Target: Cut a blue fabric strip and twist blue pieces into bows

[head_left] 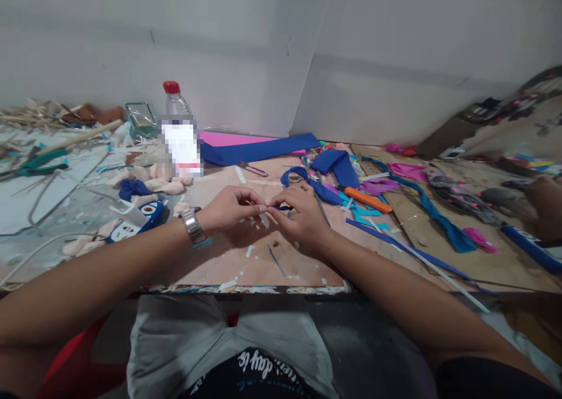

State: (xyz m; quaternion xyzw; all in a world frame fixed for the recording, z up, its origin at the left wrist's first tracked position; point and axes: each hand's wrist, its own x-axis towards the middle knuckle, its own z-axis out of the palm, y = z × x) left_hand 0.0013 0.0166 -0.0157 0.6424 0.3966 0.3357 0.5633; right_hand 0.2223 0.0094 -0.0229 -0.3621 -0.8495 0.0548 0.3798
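Pale grey wall w/ slanted seam, shadow bands; lt-brn tbl below; red seat btm lft.

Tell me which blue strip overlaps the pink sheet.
The long, wide blue strip nearest the wall; the narrow blue strip and folded blue piece lie further right.

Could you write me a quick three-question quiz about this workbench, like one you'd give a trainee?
1. Which wrist wears the metal watch? A: right. B: left.
2. True or false: the cap on the bottle is green.
3. Fill in: a small piece of dark ____ material shows at the fingers of the right hand.

Key: 1 B; 2 false, it is red; 3 blue.
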